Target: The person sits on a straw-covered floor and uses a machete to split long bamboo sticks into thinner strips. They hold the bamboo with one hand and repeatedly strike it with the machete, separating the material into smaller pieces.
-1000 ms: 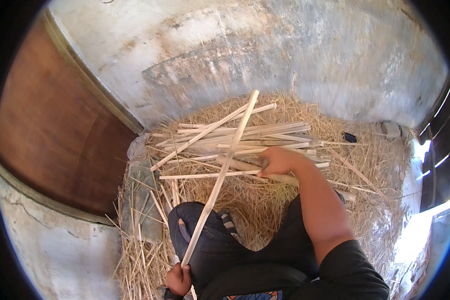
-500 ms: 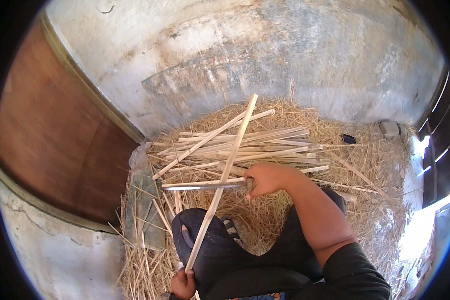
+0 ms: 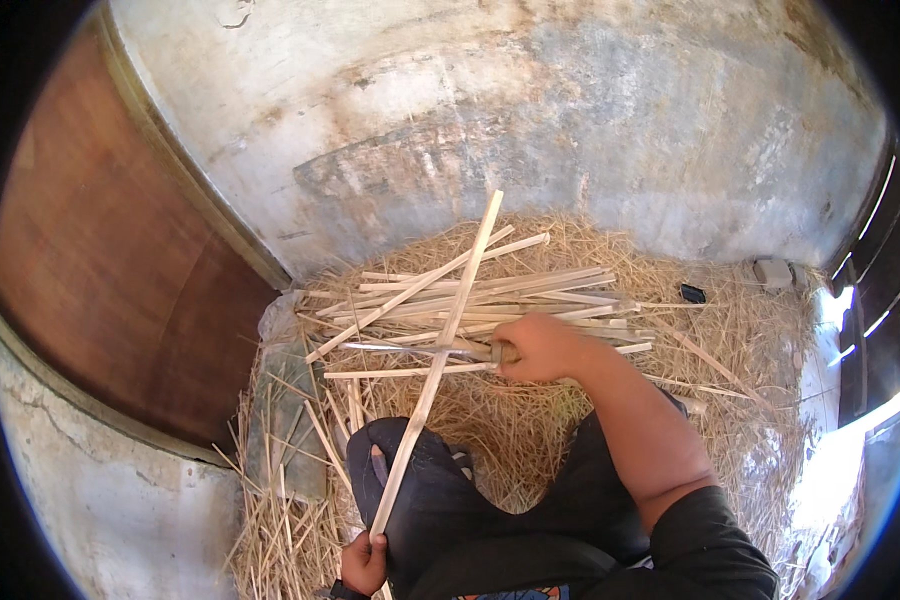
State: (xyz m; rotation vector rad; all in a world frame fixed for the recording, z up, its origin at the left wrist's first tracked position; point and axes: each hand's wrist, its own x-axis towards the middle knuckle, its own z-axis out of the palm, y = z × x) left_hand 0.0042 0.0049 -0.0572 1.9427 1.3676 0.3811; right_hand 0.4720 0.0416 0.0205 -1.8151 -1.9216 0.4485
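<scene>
My left hand (image 3: 364, 566) is closed on the lower end of a long pale wooden strip (image 3: 420, 412), perhaps bamboo. The strip slants up and away, passing over my left knee and above the pile. My right hand (image 3: 542, 348) is wrapped round the handle of a knife (image 3: 382, 348). Its long blade points left and crosses the held strip about midway; whether the edge touches the wood is hard to tell. Beyond the knife lies a pile of similar strips (image 3: 530, 283). One loose strip (image 3: 390, 373) lies just nearer than the blade.
Straw and shavings (image 3: 610, 232) cover the floor. A stained wall (image 3: 570, 120) rises behind the pile, and a brown wooden panel (image 3: 120, 240) stands at left. A small black object (image 3: 692, 293) lies at right, near a greyish block (image 3: 772, 272). Thin offcuts (image 3: 285, 520) lie at lower left.
The knife in my right hand has moved farther up and away along the strip. The strip's far end has shifted slightly left; my left hand still holds its near end.
</scene>
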